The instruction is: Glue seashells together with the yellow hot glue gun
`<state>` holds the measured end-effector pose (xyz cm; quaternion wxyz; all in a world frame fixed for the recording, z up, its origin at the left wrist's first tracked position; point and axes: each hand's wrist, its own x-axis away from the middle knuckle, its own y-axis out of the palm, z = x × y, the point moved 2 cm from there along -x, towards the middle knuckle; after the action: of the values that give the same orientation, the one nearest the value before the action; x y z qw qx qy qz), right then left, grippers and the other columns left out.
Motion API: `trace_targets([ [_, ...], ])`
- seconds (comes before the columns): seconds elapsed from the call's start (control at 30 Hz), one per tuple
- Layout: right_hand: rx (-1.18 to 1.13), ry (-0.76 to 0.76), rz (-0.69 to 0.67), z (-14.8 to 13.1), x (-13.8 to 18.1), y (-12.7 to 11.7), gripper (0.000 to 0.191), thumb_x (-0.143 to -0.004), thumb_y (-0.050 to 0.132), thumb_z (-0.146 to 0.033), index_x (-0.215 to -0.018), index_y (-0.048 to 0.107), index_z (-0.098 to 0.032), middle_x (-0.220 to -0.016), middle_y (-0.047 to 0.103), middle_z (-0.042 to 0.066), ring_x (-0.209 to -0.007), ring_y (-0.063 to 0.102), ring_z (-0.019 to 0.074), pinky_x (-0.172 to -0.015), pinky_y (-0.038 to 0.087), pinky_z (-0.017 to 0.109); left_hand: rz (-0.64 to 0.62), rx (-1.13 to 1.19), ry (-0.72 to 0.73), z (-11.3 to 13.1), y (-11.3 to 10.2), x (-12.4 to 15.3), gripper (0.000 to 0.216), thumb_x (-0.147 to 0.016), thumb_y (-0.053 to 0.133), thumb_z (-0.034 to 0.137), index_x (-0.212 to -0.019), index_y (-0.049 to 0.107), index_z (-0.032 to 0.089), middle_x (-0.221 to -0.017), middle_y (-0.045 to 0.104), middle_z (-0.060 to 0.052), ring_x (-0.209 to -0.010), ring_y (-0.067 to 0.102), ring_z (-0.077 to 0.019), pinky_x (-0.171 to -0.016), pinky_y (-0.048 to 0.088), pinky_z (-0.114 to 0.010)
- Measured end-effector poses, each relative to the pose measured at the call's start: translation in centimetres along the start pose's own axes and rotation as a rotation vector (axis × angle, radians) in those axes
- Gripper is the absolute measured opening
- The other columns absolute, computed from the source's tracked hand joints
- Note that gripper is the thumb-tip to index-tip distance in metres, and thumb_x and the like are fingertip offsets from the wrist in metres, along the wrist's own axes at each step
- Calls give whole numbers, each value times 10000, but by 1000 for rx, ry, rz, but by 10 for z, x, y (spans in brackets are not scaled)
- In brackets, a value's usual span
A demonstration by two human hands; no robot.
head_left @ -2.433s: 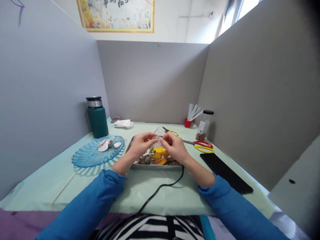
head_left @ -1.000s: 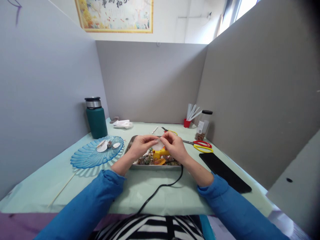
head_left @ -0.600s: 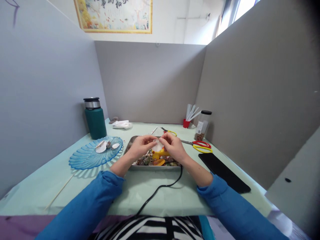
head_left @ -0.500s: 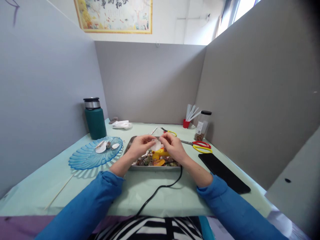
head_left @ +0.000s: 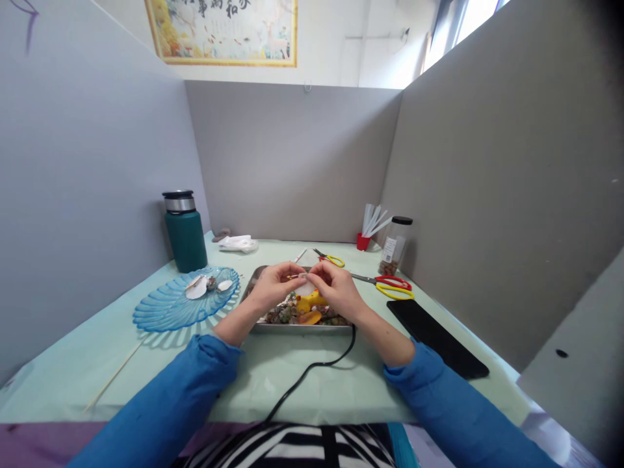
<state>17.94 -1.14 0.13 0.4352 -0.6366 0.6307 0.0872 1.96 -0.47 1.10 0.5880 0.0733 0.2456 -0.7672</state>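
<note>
Fingertips of my left hand and my right hand meet above a metal tray, both pinching a thin, pale, shell-like piece. Its upper edge is partly hidden by the fingers. Under my hands, a yellow glue gun lies in the tray among many small shells or stones. A black cord runs from the tray's right front corner to the table's front edge. On the left, a blue fluted glass plate carries several white shell-like pieces.
A green bottle stands behind the plate; a thin stick lies before it. Red-and-yellow scissors, smaller scissors, a black phone-like slab, a jar and a red cup of white sticks are rightward. Grey partitions enclose three sides.
My fingertips have drawn slightly closer together and lower over the pale piece, which has turned a little. Everything else on the table stays put.
</note>
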Motion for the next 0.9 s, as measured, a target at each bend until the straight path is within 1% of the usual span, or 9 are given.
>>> trace_targets([
  [0.17,-8,-1,-13,0,1,1,210,-857,522,-386,-806,586,-193,-698,595,0,-557,498,111,-528,387,223,39,-16,21,-4,-1,-2,313,-688,673,420,-824,659,138,-639,619,0,-508,480,-84,-450,340,-184],
  [0.3,-26,-9,-13,1,1,2,210,-853,532,-396,-826,584,-195,-730,603,3,-557,496,106,-526,389,221,73,-5,1,-4,-3,-3,323,-693,669,417,-847,662,134,-579,586,24,-450,414,-65,-431,316,-185],
  [0.43,-17,-1,-9,1,2,2,222,-850,533,-403,-800,578,-191,-712,599,8,-548,495,109,-517,390,224,55,24,-47,-2,-3,-2,342,-678,682,429,-846,662,132,-550,561,35,-413,375,-52,-402,290,-187],
  [0.57,-27,10,-8,2,1,1,214,-842,541,-398,-791,573,-193,-679,586,0,-543,502,113,-513,392,227,38,52,-100,-2,-2,-1,386,-677,684,447,-906,646,139,-563,543,44,-378,360,-41,-367,260,-184],
  [0.67,-53,38,8,3,0,0,216,-831,550,-399,-770,566,-193,-651,576,-5,-534,499,115,-505,391,230,7,96,-133,-3,-2,0,429,-646,716,436,-943,617,143,-563,532,55,-357,352,-34,-355,260,-179],
  [0.73,-81,70,27,3,0,0,221,-821,558,-404,-755,558,-193,-630,569,-9,-522,494,116,-497,390,232,-20,129,-146,-4,-1,0,429,-635,723,440,-918,612,138,-564,529,55,-351,349,-31,-353,260,-178],
  [0.8,-100,92,35,2,0,1,230,-816,558,-412,-747,551,-193,-616,562,-13,-511,489,116,-493,387,233,-36,136,-144,-6,-2,0,396,-651,702,464,-849,623,130,-559,520,51,-348,345,-28,-349,248,-179],
  [0.9,-75,80,-4,-1,-3,-3,238,-820,551,-425,-786,558,-190,-657,579,-8,-534,505,115,-509,389,231,10,116,-137,-9,-4,-2,370,-677,666,488,-761,623,129,-532,490,54,-342,333,-27,-341,226,-180],
])
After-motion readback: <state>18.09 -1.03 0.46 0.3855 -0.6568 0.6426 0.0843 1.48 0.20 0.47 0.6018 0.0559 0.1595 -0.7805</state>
